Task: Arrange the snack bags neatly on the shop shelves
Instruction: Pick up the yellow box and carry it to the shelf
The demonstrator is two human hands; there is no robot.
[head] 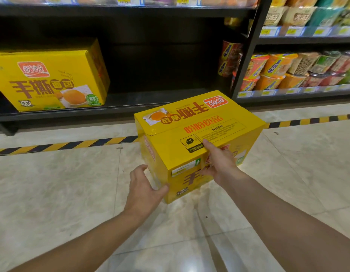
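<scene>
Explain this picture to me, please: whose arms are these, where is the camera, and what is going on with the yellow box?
No machine here: these are a person's bare arms, filmed by one wide camera worn on their head, looking forward and down. The left hand presses on the side of a yellow box; the right hand grips its near top edge, thumb on top. Whether the box is lifted or rests on the tiled floor I cannot tell. A matching box stands on the bottom black shelf at left, and noodle cups fill the shelves at right.
</scene>
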